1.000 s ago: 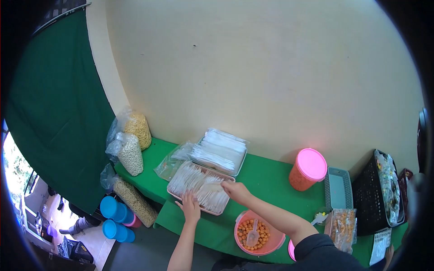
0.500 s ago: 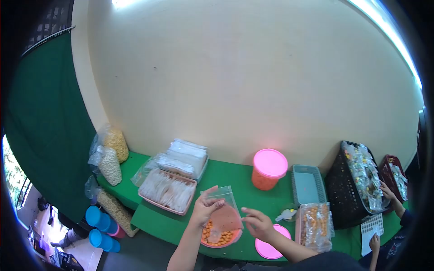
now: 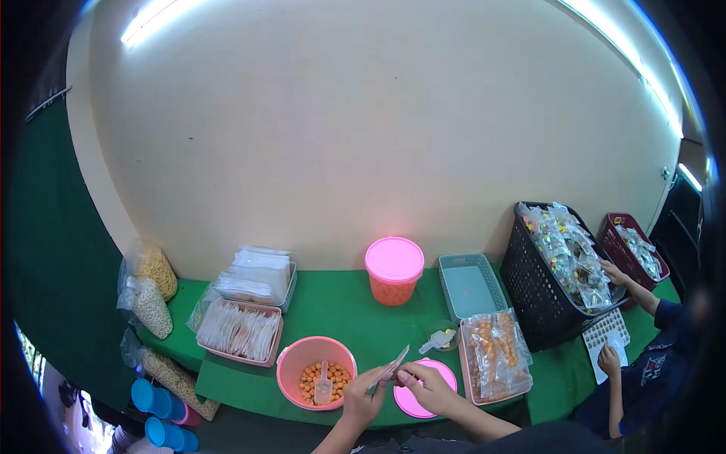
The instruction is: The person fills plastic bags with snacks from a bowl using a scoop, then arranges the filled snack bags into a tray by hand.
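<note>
**Plastic bag [image 3: 398, 359] pinched over the table's front edge, bottom centre**

Green tablecloth [image 3: 330, 303] shows between the pink bucket [image 3: 288, 368], left of the hands, and the lidded tub [image 3: 392, 291] above. The pink lid [image 3: 409, 407] lies partly behind the right hand [image 3: 428, 387]. The left hand's [image 3: 363, 395] fingers are clamped on the bag, which sticks up past them; the right fingertips, drawn together, seem to touch its lower part.

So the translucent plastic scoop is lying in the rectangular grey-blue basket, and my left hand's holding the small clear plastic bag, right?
Wrong container: the head view shows the scoop in the round pink tub. Your left hand does hold the bag.
</note>
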### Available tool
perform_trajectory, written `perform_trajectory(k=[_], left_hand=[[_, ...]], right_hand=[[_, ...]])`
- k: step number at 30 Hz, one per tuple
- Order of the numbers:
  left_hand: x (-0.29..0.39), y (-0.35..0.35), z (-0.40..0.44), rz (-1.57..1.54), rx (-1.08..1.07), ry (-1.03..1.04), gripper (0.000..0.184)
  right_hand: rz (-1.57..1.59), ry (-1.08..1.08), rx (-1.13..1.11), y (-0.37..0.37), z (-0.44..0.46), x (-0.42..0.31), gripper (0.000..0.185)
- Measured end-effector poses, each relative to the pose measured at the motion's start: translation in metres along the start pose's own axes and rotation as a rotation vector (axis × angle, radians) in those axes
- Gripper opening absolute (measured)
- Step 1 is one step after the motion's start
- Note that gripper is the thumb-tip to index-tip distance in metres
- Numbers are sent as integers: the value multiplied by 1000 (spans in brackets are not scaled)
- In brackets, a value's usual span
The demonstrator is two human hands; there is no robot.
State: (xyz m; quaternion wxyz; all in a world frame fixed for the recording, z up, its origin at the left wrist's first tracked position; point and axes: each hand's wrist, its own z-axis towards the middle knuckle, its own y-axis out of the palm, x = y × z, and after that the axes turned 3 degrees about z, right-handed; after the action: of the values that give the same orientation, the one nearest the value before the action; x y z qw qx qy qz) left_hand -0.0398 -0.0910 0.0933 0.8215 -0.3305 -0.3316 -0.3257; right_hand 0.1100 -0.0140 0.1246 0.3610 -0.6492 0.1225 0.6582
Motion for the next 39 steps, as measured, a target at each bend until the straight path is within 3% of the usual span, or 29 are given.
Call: perform_trajectory(k=[1, 4, 6, 10, 14, 20, 22, 26, 29, 32, 35, 37, 39], left_hand=[[4, 0, -2, -42, -28, -90, 22], [7, -6, 3, 2, 94, -28, 21], [-6, -18, 0, -28, 92, -22, 20], [-39, -55, -3, -34, 124, -29, 15], [-52, -101, -2, -31, 195, -50, 13], [-95, -174, -7, 292, 197, 141, 20], [-107, -191, -7, 272, 194, 142, 20], [-130, -217, -7, 219, 208, 93, 22], [-139, -233, -11, 264, 134, 94, 20], [-142, -244, -10, 392, -4, 249, 18], [-144, -249, -9, 375, -105, 356, 22], [-144, -245, -5, 210, -97, 191, 39], [-134, -237, 0, 160, -146, 187, 49]], right_hand=[[46, -9, 8, 6, 0, -6, 32], [83, -29, 8, 16, 4, 3, 34], [166, 57, 3, 24, 8, 6, 35], [276, 27, -10, 52, 27, 0, 34], [292, 112, -48, 95, 61, -3, 25], [514, 91, 22, 161, 105, -7, 22], [336, 68, -5, 177, 114, -13, 22], [334, 109, 2, 205, 129, -21, 24], [136, 15, 39, 223, 130, -12, 26], [231, 93, 136, 234, 136, -4, 28], [51, 104, 26, 232, 142, 1, 27], [28, 46, -14, 230, 144, -8, 23], [-91, 21, -51, 234, 141, -10, 26]])
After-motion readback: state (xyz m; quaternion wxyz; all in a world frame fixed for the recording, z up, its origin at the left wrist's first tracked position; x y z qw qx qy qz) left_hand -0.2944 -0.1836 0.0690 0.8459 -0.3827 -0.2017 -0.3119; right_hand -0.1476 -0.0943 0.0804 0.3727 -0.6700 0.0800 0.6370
